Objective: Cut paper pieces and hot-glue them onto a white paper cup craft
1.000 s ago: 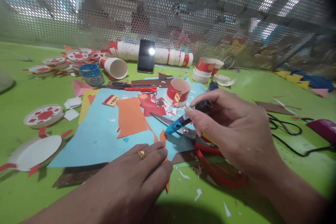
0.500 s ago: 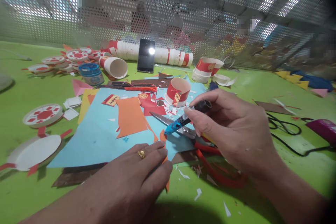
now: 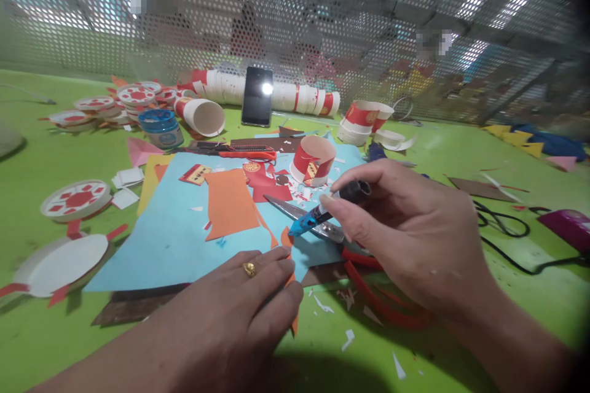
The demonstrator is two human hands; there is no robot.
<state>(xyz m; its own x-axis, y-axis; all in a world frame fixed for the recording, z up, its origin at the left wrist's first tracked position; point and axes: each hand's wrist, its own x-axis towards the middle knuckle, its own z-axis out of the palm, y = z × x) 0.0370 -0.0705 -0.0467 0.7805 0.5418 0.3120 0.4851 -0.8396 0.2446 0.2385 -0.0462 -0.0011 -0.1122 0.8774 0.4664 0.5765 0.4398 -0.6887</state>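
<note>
My right hand (image 3: 405,233) grips a black marker pen (image 3: 329,206) with a blue front end. Its tip meets the upper end of a narrow orange paper strip (image 3: 286,237). Across that strip lies my left hand (image 3: 249,295), palm down and fingers flat, with a gold ring on one finger; most of the strip is hidden beneath it. Scissors (image 3: 322,230) with red handles (image 3: 369,295) lie under the marker, partly covered by my right hand. A larger orange paper piece (image 3: 232,204) rests on a light blue sheet (image 3: 170,227).
Behind the hands stand a cut red-and-white paper cup (image 3: 314,161), a red utility knife (image 3: 249,153), a blue jar (image 3: 160,129) and an upright phone (image 3: 257,96). Decorated paper discs (image 3: 76,199) lie left. A purple tool (image 3: 565,230) with a black cord lies right.
Almost nothing differs; the marker tip and both hands stay at the orange strip, with only a slight shift in the right hand and the view.
</note>
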